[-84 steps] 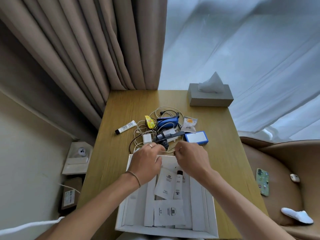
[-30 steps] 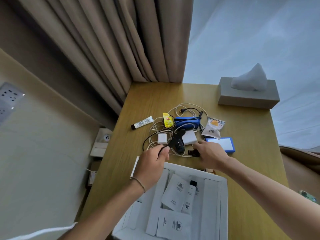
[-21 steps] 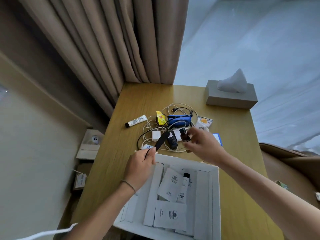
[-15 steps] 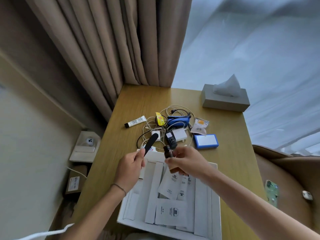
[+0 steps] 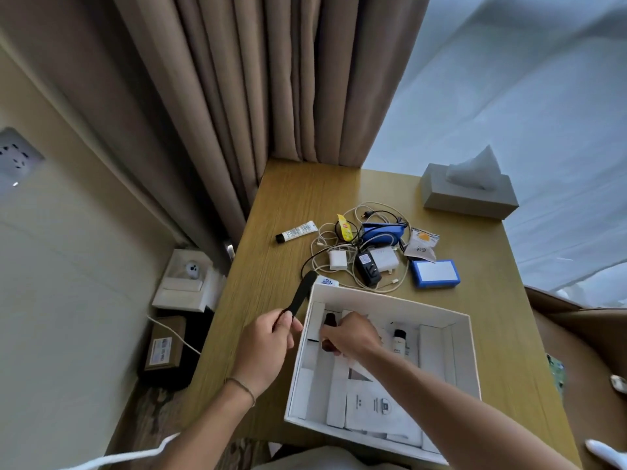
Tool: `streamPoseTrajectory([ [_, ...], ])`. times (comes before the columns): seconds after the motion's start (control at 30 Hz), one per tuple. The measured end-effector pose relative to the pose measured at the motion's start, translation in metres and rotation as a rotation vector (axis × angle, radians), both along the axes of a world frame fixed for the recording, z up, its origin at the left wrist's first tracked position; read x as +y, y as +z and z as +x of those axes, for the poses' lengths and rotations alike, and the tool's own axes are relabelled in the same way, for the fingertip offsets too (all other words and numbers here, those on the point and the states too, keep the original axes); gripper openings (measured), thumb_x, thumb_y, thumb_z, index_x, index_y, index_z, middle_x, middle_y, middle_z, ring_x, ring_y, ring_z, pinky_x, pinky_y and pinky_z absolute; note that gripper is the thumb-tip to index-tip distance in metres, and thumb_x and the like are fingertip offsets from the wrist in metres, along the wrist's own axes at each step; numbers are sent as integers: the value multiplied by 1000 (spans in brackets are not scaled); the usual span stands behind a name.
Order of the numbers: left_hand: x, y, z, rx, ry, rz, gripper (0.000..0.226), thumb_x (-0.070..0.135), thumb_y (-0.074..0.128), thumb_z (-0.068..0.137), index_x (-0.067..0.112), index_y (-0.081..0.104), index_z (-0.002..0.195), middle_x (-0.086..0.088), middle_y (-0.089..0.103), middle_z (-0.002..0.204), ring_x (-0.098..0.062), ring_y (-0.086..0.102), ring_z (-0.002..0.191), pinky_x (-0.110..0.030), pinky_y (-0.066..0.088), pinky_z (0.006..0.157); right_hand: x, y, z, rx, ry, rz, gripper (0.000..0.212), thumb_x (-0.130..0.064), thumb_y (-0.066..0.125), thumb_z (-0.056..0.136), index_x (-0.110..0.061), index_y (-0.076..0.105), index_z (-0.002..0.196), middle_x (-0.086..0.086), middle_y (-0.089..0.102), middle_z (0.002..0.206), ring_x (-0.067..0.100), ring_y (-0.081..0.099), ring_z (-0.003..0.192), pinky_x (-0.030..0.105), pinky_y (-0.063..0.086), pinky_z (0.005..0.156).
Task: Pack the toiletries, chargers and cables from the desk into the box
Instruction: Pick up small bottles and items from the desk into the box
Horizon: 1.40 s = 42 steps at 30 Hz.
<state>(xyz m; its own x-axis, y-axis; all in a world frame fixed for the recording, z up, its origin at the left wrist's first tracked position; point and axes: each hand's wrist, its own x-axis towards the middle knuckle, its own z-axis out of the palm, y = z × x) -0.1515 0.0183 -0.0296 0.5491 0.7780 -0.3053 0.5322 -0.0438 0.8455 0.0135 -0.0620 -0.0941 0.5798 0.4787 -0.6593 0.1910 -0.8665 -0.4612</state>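
Lowering a dark bottle [image 5: 329, 321] into the box [image 5: 462, 354], far-left slot, right hand [image 5: 353, 335] fingers curled round it. Left hand [image 5: 268, 344] pinches a black strap [image 5: 302, 296] beside the box. Next, probably: release, then fetch the chargers [image 5: 368, 264] from the desk [image 5: 271, 286].

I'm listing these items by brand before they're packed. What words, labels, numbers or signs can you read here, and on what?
Nothing can be quoted with confidence.
White tube: dark print, too small to read.
Snack packet: large dark characters, blurred.
Black charger: white rating label, unreadable.
Yellow sachet: red logo, unreadable.
Paper sachet in the box: round emblem with small print, blurred.
Floor carton: shipping label, illegible.
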Motion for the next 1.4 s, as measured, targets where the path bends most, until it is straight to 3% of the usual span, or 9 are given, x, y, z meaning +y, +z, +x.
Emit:
streamPoseTrajectory([
  [0.13, -3, -3, -9, 41, -27, 108, 23, 29, 58, 99, 31, 78, 86, 11, 58, 67, 5, 54, 55, -9, 35, 45, 12, -1, -4, -171, 69, -45, 29, -51, 63, 72, -23, 68, 66, -8, 67, 64, 10, 64, 63, 25, 47, 51],
  [0.3, -3, 1, -8, 56, -95, 180, 20, 31, 67, 91, 24, 75, 75, 6, 64, 66, -9, 58, 62, -14, 38, 51, 12, -1, 1, -246, 123, -61, 31, -51, 63, 85, -21, 67, 79, -4, 68, 78, 17, 64, 73, 27, 43, 54],
  [0.43, -12, 5, 10, 76, -191, 192, 4, 29, 75, 86, 26, 72, 84, 13, 67, 71, 0, 62, 68, -13, 49, 58, 0, 6, 17, -144, 63, -1, 34, -42, 60, 89, -13, 71, 75, 4, 73, 73, 24, 70, 72, 33, 53, 62],
  [0.57, -27, 0, 35, 89, -289, 145, 17, 31, 82, 79, 28, 71, 93, 14, 64, 69, 6, 60, 64, -6, 45, 55, -25, 22, 39, -224, 25, 64, 25, -24, 62, 87, -17, 69, 64, -1, 70, 62, 16, 68, 63, 32, 56, 59],
  [0.77, -56, -19, 89, 186, -409, 18, 19, 27, 83, 79, 22, 68, 90, 5, 69, 68, -8, 69, 66, -31, 61, 70, -78, 48, 63, -334, -18, 88, 17, -25, 61, 88, -20, 73, 77, -5, 70, 68, 16, 68, 68, 29, 56, 61],
  [0.9, -79, -37, 123, 249, -438, -115, 15, 15, 82, 80, 21, 69, 82, 1, 71, 72, -12, 72, 63, -34, 64, 59, -110, 59, 74, -361, -72, 58, 17, -23, 59, 87, -20, 73, 79, -2, 73, 76, 19, 68, 74, 35, 59, 69],
  [1.07, -106, -58, 151, 396, -561, -99, 6, 5, 74, 79, 6, 70, 75, -7, 72, 76, -23, 73, 76, -44, 63, 72, -129, 67, 84, -315, -134, 72, 17, -23, 56, 84, -19, 70, 75, -1, 73, 73, 23, 68, 75, 37, 59, 71],
  [1.2, -121, -66, 163, 470, -577, -29, 10, 5, 66, 79, 6, 67, 69, -14, 73, 75, -27, 73, 72, -43, 63, 69, -133, 68, 89, -289, -150, 115, 18, -24, 57, 84, -17, 69, 72, 0, 73, 70, 21, 68, 72, 37, 59, 68],
  [1.4, -125, -76, 170, 532, -577, 3, 19, 15, 68, 82, 3, 75, 70, -9, 73, 63, -22, 73, 64, -39, 64, 69, -133, 66, 96, -269, -141, 179, 20, -25, 58, 88, -21, 67, 71, -2, 72, 68, 18, 67, 67, 31, 53, 61],
])
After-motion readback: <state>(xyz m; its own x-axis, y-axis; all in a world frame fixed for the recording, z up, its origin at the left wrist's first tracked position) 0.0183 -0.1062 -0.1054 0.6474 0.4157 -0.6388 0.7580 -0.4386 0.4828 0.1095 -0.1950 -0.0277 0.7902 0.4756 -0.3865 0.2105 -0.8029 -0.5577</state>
